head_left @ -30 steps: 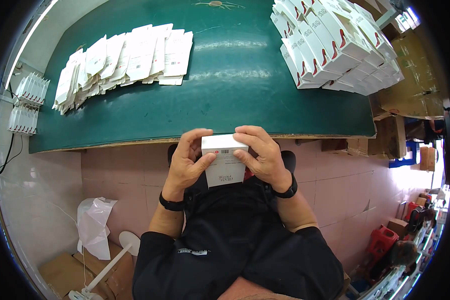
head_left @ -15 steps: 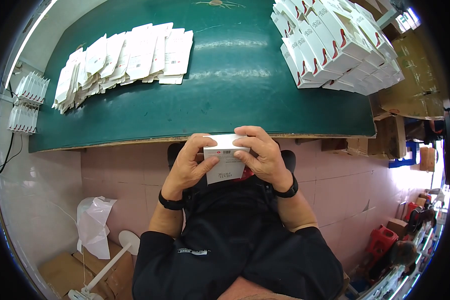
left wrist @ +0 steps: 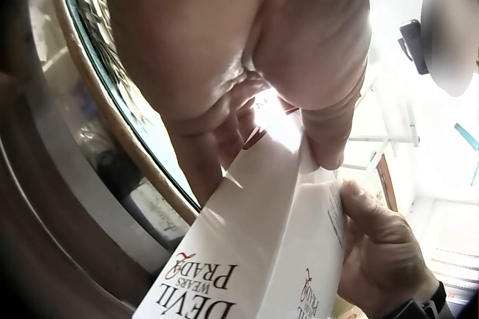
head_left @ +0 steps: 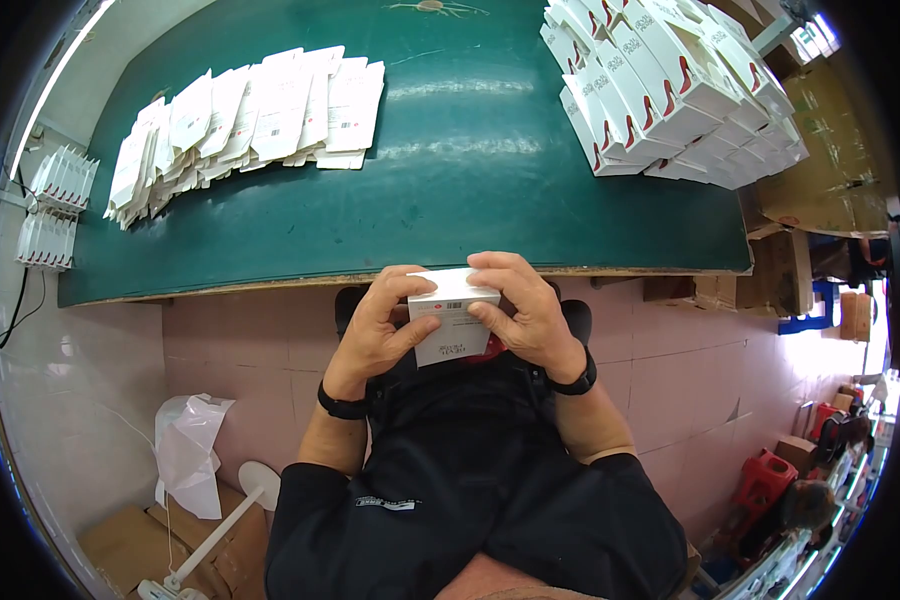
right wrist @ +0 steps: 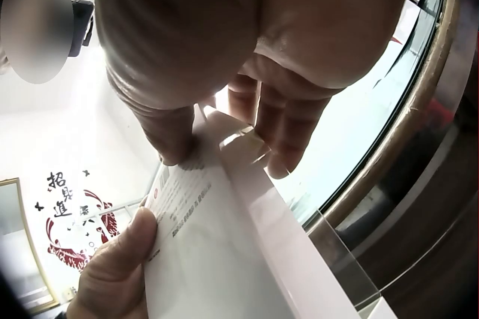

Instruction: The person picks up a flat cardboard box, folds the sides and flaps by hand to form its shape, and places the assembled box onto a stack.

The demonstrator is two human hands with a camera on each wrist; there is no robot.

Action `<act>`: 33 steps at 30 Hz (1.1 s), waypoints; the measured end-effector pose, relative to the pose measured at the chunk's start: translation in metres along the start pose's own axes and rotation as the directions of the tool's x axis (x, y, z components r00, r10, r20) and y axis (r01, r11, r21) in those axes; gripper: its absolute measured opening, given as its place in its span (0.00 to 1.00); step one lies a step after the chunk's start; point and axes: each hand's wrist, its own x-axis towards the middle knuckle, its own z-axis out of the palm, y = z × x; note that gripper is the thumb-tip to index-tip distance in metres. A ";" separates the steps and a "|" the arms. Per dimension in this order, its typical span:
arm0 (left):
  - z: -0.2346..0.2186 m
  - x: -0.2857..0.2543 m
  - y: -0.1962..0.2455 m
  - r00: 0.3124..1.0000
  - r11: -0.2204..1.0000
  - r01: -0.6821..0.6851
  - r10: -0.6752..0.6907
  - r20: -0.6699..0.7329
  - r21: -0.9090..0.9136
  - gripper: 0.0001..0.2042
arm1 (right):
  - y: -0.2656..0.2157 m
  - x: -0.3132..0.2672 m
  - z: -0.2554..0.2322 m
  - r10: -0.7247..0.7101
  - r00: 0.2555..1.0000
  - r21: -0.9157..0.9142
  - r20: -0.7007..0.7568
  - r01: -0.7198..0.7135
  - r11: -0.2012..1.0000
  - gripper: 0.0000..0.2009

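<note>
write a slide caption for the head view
Both hands, left hand and right hand, hold a white carton at the green table edge.

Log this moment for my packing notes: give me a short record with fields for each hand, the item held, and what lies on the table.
left hand: grips the box's left side, thumb on its front
right hand: grips the box's right side, fingers curled over its top end
box: white carton, barcode near the top, held above the lap at the table edge
table: green top
flat cartons: fanned out, far left
made-up boxes: stacked, far right, red shoe print
</note>
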 end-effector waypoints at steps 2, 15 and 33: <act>0.001 0.000 0.000 1.000 1.000 -0.006 0.006 -0.007 -0.026 0.20 | 0.000 0.001 0.001 -0.003 1.000 0.000 -0.021 0.003 1.000 0.13; 0.005 0.004 -0.005 0.996 0.996 -0.049 0.043 -0.083 -0.071 0.19 | 0.007 -0.004 -0.001 0.030 0.998 0.017 -0.053 -0.029 0.999 0.15; 0.006 0.002 -0.018 0.995 0.945 -0.012 -0.020 -0.094 -0.327 0.39 | 0.001 0.000 -0.009 0.104 0.995 0.100 -0.002 -0.103 0.990 0.19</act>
